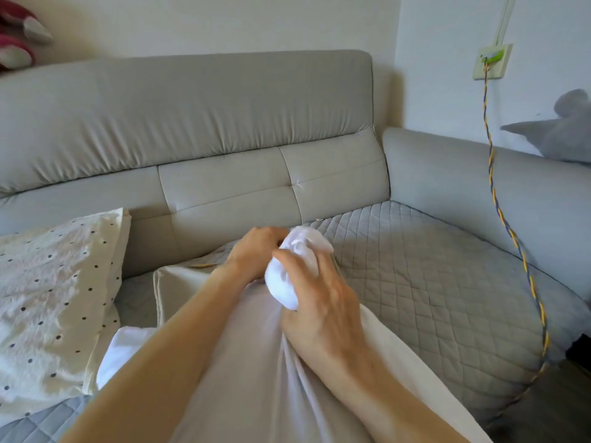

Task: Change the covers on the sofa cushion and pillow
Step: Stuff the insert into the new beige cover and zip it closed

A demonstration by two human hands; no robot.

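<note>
From the head camera: about halfway through, by the look of it. Wrapped tight in the right hand, a bunched white pillow corner, just above frame centre. At its 10 o'clock, the left hand, fingers curled; impossible to tell what is pinched there. Grey cover drawn along the pillow but not closed, white showing at 7 and 4 o'clock. Dotted pillow at 9 o'clock, probably waiting. Long axis from 6 to 12 o'clock, gripped corner pointing to the sofa back.

Both bare forearms reach forward and the hands meet. The right hand wraps its fingers round a bunched white cloth; the left hand pinches its top, fingers curled.
</note>
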